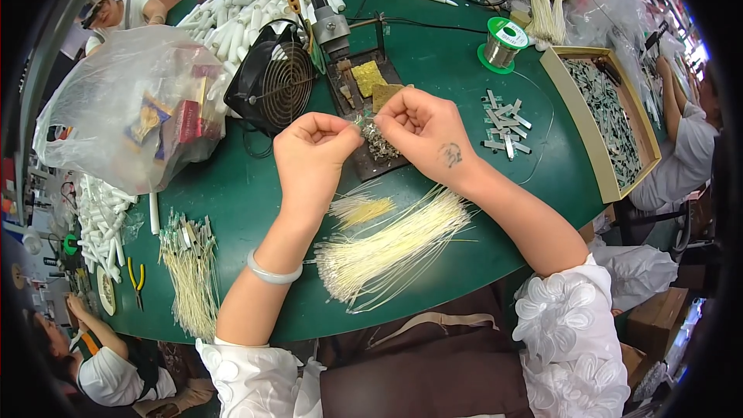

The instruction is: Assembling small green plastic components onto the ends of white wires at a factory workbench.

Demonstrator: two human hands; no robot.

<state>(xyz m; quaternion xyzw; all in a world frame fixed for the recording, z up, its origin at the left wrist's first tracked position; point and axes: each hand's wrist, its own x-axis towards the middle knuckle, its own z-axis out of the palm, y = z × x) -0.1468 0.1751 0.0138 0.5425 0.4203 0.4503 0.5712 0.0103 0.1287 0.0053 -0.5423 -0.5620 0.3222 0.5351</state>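
Observation:
My left hand [313, 147] and my right hand [422, 128] meet over the dark metal tray [340, 97], thumbs and forefingers pinched close together. Whatever is between the fingertips is tiny and mostly hidden; I cannot make it out. Just beneath them lies a heap of silvery solder scraps [379, 145]. A yellow sponge [368, 77] rests farther back on the tray. Nearer to me, below my wrists, a large bundle of thin cream wires [402, 244] lies on the green table [263, 294], with a smaller bunch of short wires [360, 207] beside it.
A black fan [271, 81] and a filled plastic bag [135, 116] stand left. Wired strips [190, 263] and yellow-handled pliers [137, 285] lie front left. To the right are a solder spool [503, 42], loose small strips [507, 124] and a box of parts [607, 124]. White tubes [240, 19] pile behind.

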